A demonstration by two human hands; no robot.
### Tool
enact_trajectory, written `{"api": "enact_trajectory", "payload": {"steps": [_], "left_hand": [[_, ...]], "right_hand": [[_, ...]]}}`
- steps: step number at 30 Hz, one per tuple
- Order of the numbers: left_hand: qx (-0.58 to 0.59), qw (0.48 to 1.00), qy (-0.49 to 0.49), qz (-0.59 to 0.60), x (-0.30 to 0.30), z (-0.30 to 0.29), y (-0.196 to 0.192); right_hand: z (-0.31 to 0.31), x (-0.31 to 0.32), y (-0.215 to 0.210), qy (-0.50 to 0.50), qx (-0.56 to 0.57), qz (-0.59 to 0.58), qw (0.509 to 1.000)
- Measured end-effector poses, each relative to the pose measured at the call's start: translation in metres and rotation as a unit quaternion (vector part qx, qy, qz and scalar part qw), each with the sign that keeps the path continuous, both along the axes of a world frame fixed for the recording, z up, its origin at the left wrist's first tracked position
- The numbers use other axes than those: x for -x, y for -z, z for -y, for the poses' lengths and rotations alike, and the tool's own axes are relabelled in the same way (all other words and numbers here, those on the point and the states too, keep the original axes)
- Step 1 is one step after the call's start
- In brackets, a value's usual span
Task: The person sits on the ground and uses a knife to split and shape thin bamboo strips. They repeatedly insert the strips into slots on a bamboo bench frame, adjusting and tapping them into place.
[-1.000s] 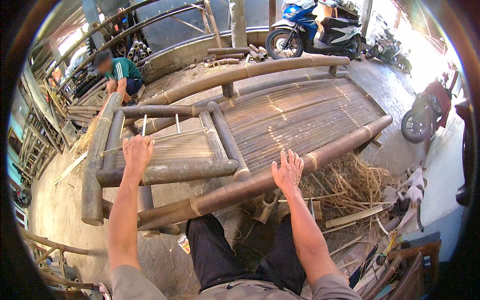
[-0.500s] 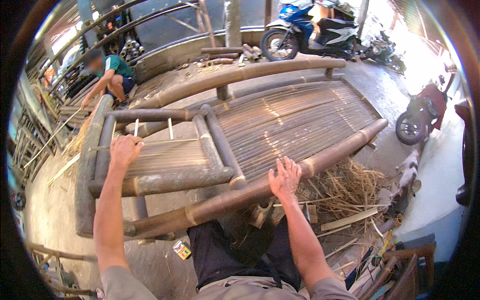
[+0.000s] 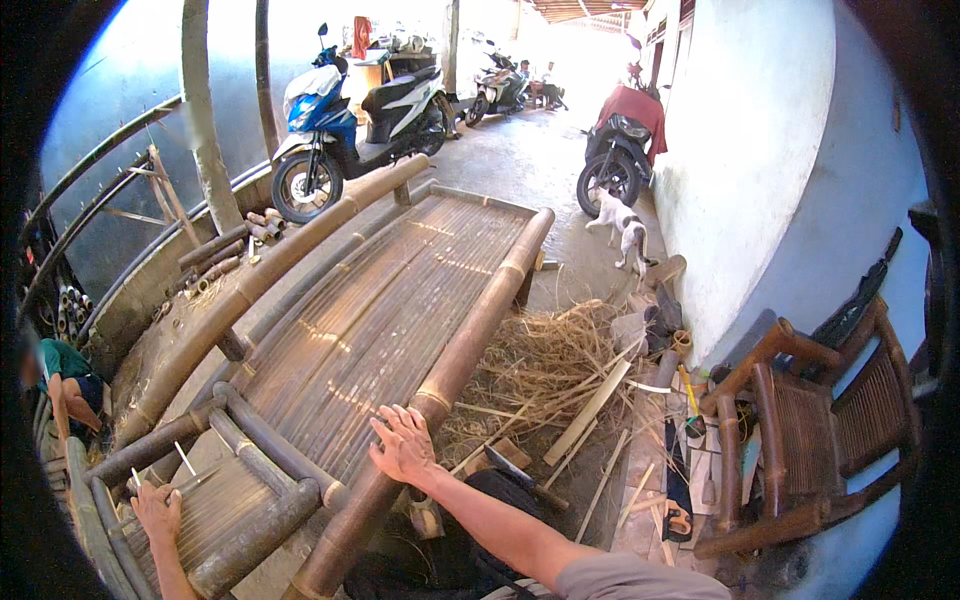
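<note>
A long bamboo bench point(image 3: 400, 300) with a slatted seat stretches away from me. My right hand point(image 3: 403, 447) lies flat, fingers spread, on the thick front pole point(image 3: 470, 340) of its frame. At the lower left my left hand point(image 3: 157, 509) rests on the slats of the bench's raised end section point(image 3: 215, 505), near thin pegs sticking up. Neither hand holds anything.
Bamboo shavings and offcuts point(image 3: 560, 370) litter the floor right of the bench. A bamboo chair point(image 3: 800, 420) stands against the white wall. Scooters point(image 3: 350, 120) are parked behind, one more point(image 3: 620, 145) by the wall with a cat point(image 3: 625, 235). A person point(image 3: 65, 385) crouches at far left.
The view has swung sharply to the right, now looking along the bench toward the alley. Both hands stay on the bench, the left now at the lower left edge.
</note>
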State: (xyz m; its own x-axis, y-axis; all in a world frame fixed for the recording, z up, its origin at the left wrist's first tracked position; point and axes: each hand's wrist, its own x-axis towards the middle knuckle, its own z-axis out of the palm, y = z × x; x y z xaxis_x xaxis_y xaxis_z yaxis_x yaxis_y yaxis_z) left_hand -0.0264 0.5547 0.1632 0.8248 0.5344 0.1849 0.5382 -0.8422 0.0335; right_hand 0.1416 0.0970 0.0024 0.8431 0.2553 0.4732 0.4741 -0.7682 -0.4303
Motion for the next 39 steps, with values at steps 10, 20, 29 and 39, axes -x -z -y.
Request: {"api": "enact_trajectory", "payload": {"steps": [10, 20, 29, 39], "left_hand": [[-0.193, 0.981, -0.024, 0.017, 0.024, -0.01, 0.01], [-0.14, 0.989, 0.027, 0.025, 0.015, -0.01, -0.013], [-0.258, 0.962, 0.072, 0.051, 0.013, -0.002, -0.01], [-0.224, 0.971, -0.019, 0.083, 0.013, -0.037, -0.014]], "right_hand": [[0.0, -0.005, 0.004, -0.007, 0.071, 0.017, 0.997], [-0.038, -0.002, -0.028, -0.046, 0.064, -0.085, 0.993], [-0.29, 0.016, -0.077, -0.395, -0.152, -0.01, 0.906], [-0.358, 0.023, -0.048, -0.422, -0.183, -0.034, 0.887]]}}
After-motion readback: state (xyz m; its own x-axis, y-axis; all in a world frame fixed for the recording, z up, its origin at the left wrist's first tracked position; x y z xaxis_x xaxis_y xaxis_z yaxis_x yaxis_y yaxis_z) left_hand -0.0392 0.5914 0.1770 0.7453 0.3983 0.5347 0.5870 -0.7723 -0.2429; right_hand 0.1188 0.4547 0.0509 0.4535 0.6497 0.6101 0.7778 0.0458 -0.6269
